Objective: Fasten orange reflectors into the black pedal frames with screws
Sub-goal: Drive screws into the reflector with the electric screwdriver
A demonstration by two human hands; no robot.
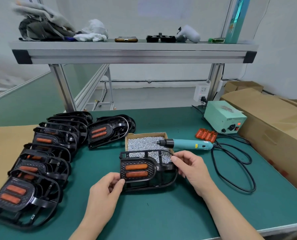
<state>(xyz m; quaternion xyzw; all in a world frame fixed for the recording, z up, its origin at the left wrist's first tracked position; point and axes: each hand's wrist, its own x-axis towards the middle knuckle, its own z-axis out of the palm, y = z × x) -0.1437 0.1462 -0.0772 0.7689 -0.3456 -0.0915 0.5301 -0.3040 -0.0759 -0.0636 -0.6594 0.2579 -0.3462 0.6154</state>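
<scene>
Centrally, a person holds one black pedal frame (147, 170) in both hands over a green table (161, 213); the left hand (106, 189) pinches its corner at 7 o'clock between thumb and fingers, and the right hand (189, 168) pinches the thin rim at 2 o'clock; neither hand is free. The frame's long axis runs from 9 to 3; the end at 9 carries two orange reflectors (136, 170), one above the other, and the open loop end points to 3; whether its near edge touches the table cannot be told, nor whether the reflectors are already fastened. At 12 from the frame, just behind it, sits an open box (146, 134) of screws (144, 144); across the box's far right corner lies a teal driver (187, 144), bit toward 9 and handle toward 3, so the right hand is clearly the nearer one to take it. Spare orange parts (206, 135) lie at 1, beyond the driver. A stack (45, 163) of frames with reflectors fills the table from 8 to 11, near the left hand. The driver's cable (234, 170) loops at 3, with cartons (274, 122) behind it, so room on the right is tight; the open room lies at 6, toward the person.
</scene>
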